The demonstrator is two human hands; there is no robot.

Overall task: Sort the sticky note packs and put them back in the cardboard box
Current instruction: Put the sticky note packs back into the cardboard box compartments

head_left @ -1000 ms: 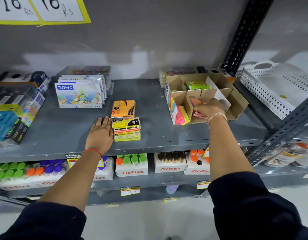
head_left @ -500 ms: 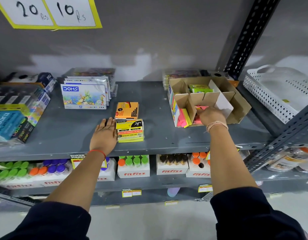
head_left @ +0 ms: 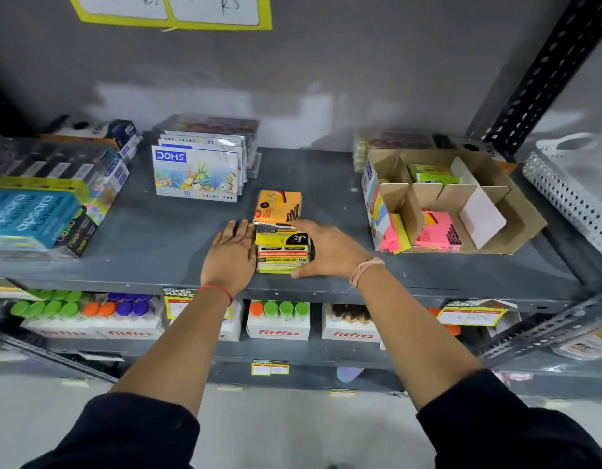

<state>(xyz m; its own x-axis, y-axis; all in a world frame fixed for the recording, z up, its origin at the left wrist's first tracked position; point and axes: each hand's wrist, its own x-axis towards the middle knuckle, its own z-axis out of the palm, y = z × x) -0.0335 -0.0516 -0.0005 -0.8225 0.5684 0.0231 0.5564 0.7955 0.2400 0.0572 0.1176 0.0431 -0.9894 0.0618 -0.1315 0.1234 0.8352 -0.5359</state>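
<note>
A stack of yellow sticky note packs (head_left: 282,253) sits near the front edge of the grey shelf (head_left: 177,238), with an orange pack (head_left: 278,207) just behind it. My left hand (head_left: 230,257) lies flat on the shelf against the stack's left side. My right hand (head_left: 328,250) curves around the stack's right side, thumb at the front corner, fingers over the top edge. The divided cardboard box (head_left: 492,184) stands at the right, holding pink packs (head_left: 438,230) in a front compartment and green packs (head_left: 431,174) in a back one.
DOMS colour boxes (head_left: 198,174) stand at the back left, blue pencil packs (head_left: 32,214) at far left. A white perforated basket (head_left: 577,184) sits right of the box, behind a metal upright. Fitfizz bottle boxes (head_left: 279,319) fill the shelf below.
My right hand has left the cardboard box, where it set pink packs down, and moved left to the yellow stack. My left hand has stayed beside the stack.
</note>
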